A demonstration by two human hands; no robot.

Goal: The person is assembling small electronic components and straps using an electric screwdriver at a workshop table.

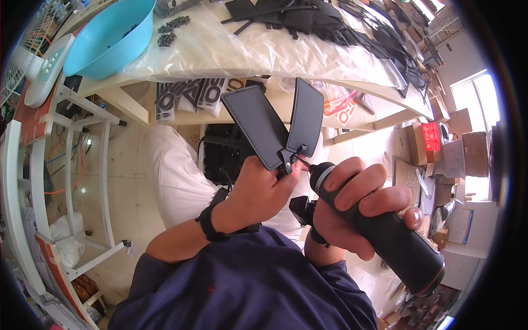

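My left hand pinches a black leather luggage tag near its lower end. The tag has one long stitched panel and a second, narrower panel, which spread apart above the fingers. At their base is a short strap with a small metal fastener. Wrapped round a black cordless screwdriver, my right hand holds the tool slanting up to the left. The screwdriver's bit reaches the strap by my left fingertips; whether it sits in a screw is hidden.
A plastic-covered table stands ahead, with a blue basin, small piles of black parts and many black straps and tags. Packets lie on the shelf below. A white metal frame stands left, cardboard boxes right.
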